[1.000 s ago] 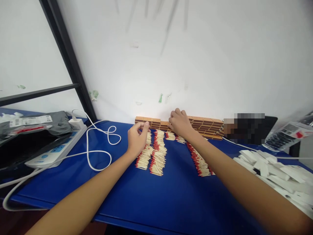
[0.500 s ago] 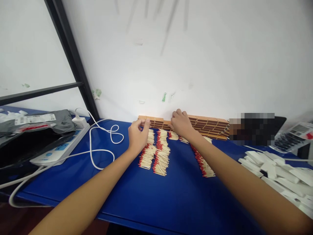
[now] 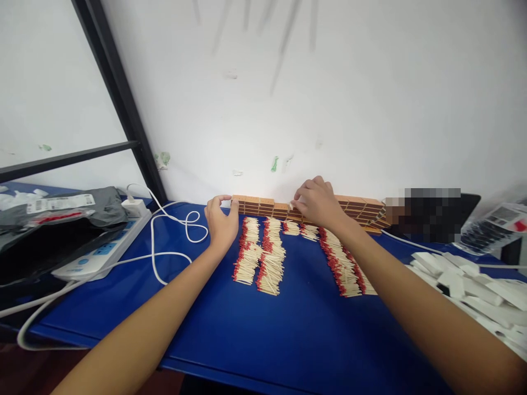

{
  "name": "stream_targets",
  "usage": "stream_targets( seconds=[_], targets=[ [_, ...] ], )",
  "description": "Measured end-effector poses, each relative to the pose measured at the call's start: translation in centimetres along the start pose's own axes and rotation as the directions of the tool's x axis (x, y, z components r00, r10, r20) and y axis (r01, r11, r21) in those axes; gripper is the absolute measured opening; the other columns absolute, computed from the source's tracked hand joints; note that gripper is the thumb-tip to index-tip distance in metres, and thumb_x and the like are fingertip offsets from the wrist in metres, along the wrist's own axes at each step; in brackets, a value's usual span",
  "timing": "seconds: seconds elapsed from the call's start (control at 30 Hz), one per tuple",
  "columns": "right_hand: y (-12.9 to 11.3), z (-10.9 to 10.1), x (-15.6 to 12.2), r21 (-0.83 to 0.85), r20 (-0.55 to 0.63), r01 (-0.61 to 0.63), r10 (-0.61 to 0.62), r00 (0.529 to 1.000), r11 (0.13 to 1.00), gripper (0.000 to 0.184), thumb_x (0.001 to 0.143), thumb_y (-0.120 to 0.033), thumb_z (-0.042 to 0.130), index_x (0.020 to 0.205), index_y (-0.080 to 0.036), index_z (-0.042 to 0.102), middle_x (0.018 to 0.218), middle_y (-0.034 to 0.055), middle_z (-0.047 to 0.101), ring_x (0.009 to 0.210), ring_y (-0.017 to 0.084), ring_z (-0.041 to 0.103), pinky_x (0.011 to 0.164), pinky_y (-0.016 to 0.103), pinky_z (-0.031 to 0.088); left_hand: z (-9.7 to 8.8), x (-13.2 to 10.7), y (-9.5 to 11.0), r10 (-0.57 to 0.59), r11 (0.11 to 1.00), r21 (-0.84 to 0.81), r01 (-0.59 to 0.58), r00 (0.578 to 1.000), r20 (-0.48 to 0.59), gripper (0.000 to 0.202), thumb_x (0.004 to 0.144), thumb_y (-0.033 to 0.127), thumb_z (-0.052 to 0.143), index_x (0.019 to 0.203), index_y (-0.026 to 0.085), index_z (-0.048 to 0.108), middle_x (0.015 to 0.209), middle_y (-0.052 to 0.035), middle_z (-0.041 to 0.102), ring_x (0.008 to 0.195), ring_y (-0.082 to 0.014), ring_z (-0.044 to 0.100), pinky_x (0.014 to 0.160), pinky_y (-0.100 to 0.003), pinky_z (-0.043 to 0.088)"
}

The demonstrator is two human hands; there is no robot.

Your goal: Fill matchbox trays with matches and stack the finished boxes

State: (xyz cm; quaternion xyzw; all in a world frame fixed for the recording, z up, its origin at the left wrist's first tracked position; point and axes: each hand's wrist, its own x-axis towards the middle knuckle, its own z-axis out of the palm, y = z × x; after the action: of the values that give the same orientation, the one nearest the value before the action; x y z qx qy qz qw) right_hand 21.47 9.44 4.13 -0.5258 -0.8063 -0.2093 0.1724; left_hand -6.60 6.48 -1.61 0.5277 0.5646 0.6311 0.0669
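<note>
Rows of red-tipped matches [image 3: 263, 255] lie on a blue table [image 3: 288, 329], with another long row [image 3: 343, 262] to the right. Stacked brown matchboxes [image 3: 354, 208] line the white wall. My left hand [image 3: 220, 222] rests at the left end of the matchbox row, fingers curled, thumb and forefinger touching the end box [image 3: 239, 200]. My right hand [image 3: 317, 200] is closed with its fingertips pinching a box in the middle of the stack [image 3: 294, 207].
A white power strip [image 3: 102, 249] with a looping white cable [image 3: 173, 241] lies at the left, beside grey plastic bags [image 3: 61, 206]. A heap of white inner trays [image 3: 473, 285] sits at the right, with a calculator [image 3: 486, 230] behind it. A black metal frame [image 3: 119, 104] leans at the left.
My left hand slid left from over the matches to the end of the matchbox row. My right hand rose slightly and now pinches at the stack.
</note>
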Motion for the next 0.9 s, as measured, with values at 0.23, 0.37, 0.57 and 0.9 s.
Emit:
stream_targets(
  seconds=[0.23, 0.37, 0.57, 0.9],
  targets=[
    [5.9, -5.4, -7.7, 0.190, -0.161, -0.103, 0.134, 0.978, 0.976, 0.027, 0.101, -0.041, 0.061, 0.087, -0.022, 0.075, 0.090, 0.0123, 0.075, 0.097, 0.032, 0.064, 0.086, 0.045, 0.046, -0.2, -1.2, 1.6, 0.202, 0.979, -0.006, -0.202, 0.976, 0.081, 0.003, 0.099, 0.025, 0.072, 0.100, 0.024, 0.070, 0.113, -0.0078, 0.075, 0.115, -0.0295, 0.064, 0.106, -0.048, 0.050],
    [11.4, -6.8, -13.7, 0.220, 0.100, -0.502, 0.493, 0.864, 0.836, 0.022, 0.094, -0.043, 0.072, 0.085, -0.023, 0.076, 0.079, 0.0102, 0.075, 0.074, 0.028, 0.068, 0.073, 0.043, 0.046, -0.4, -2.3, 2.7, 0.308, 0.951, -0.036, -0.306, 0.937, 0.163, 0.001, 0.099, 0.023, 0.070, 0.098, 0.024, 0.070, 0.106, -0.0062, 0.077, 0.109, -0.0287, 0.065, 0.101, -0.048, 0.052],
    [18.0, -6.2, -17.7, -0.080, 0.455, -0.746, 0.690, 0.563, 0.661, 0.027, 0.077, -0.045, 0.087, 0.074, -0.026, 0.070, 0.091, 0.0164, 0.080, 0.088, 0.040, 0.076, 0.082, 0.051, 0.055, -1.1, -4.3, 4.9, 0.553, 0.833, -0.120, -0.540, 0.800, 0.232, 0.004, 0.100, 0.020, 0.069, 0.101, 0.024, 0.069, 0.102, -0.0040, 0.077, 0.104, -0.0257, 0.067, 0.099, -0.046, 0.054],
    [17.0, -6.4, -17.1, 0.002, 0.418, -0.701, 0.636, 0.649, 0.714, 0.037, 0.079, -0.047, 0.081, 0.103, -0.021, 0.076, 0.099, 0.0158, 0.079, 0.096, 0.037, 0.075, 0.086, 0.048, 0.057, -1.9, -5.8, 6.2, 0.614, 0.787, -0.166, -0.594, 0.732, 0.294, 0.005, 0.102, 0.023, 0.065, 0.099, 0.025, 0.069, 0.101, -0.0038, 0.078, 0.103, -0.0252, 0.068, 0.097, -0.046, 0.055]
  ],
)
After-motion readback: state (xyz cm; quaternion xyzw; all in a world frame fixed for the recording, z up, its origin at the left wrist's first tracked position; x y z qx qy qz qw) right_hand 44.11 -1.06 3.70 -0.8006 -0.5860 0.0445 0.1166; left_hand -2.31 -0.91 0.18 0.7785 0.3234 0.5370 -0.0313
